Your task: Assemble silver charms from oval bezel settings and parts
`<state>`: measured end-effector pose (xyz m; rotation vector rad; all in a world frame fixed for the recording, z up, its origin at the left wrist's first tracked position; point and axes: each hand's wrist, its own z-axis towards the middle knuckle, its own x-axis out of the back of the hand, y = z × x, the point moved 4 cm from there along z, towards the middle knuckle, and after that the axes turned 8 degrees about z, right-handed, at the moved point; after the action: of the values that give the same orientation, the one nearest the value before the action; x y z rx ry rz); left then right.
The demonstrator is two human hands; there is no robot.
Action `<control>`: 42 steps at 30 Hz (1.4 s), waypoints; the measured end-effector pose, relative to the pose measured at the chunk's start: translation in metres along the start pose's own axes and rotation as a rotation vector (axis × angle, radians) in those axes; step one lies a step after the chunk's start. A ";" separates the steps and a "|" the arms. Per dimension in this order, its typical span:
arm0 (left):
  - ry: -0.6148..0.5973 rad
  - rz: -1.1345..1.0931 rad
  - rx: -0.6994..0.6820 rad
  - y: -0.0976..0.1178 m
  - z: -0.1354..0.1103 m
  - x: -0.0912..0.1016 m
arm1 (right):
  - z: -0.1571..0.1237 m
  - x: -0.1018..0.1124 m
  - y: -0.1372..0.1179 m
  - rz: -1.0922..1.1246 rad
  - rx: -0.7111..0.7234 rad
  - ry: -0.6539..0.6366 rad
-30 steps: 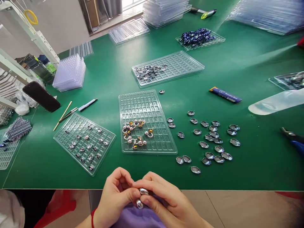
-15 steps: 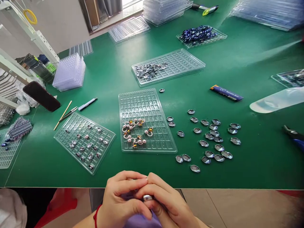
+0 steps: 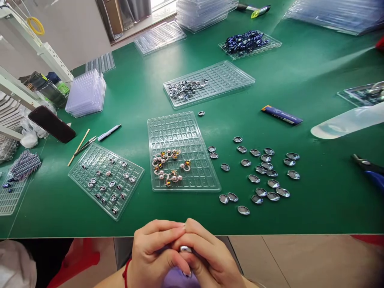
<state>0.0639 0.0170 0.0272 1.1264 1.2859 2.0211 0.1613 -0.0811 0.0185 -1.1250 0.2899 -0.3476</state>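
Observation:
Both hands meet in front of the table's front edge, their fingertips touching. My right hand (image 3: pixel 210 252) is closed, with a small shiny silver piece (image 3: pixel 185 249) pinched between thumb and forefinger. My left hand (image 3: pixel 156 250) curls in from the other side with its fingers closed. A dark glint shows by its thumb tip, but what it grips is hidden. Beyond the hands, a clear tray (image 3: pixel 207 172) holds small ring-shaped parts (image 3: pixel 168 166) with pinkish and orange bits. Several silver oval pieces (image 3: pixel 261 170) lie loose to its right.
Small silver parts sit in another clear tray (image 3: pixel 87 160) on the left. Farther back are a tray of silver pieces (image 3: pixel 222 76) and one heaped with dark blue pieces (image 3: pixel 247 42). Around them lie a phone (image 3: pixel 51 123), a pen (image 3: pixel 109 133), a blue packet (image 3: pixel 282 115) and pliers (image 3: pixel 370 170).
The view has shifted slightly, so the table things appear a little farther left. My hands stay together around the silver piece; the left thumb has bent slightly downward.

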 end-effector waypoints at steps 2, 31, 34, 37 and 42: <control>-0.011 -0.005 0.003 0.000 -0.001 0.000 | 0.001 0.001 -0.001 -0.005 0.010 0.003; 0.003 -0.048 0.024 -0.006 0.000 -0.002 | 0.004 0.004 0.004 -0.001 0.067 0.023; 0.010 -0.039 0.027 -0.006 0.001 0.000 | 0.005 0.004 0.005 -0.002 0.044 0.000; 0.015 -0.033 0.036 -0.006 0.001 0.002 | 0.006 0.003 0.004 0.002 0.046 -0.014; 0.011 -0.034 0.037 -0.007 -0.001 0.004 | 0.008 0.002 0.004 -0.009 0.041 -0.031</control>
<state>0.0607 0.0224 0.0223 1.1034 1.3448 1.9891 0.1666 -0.0734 0.0179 -1.0908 0.2497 -0.3422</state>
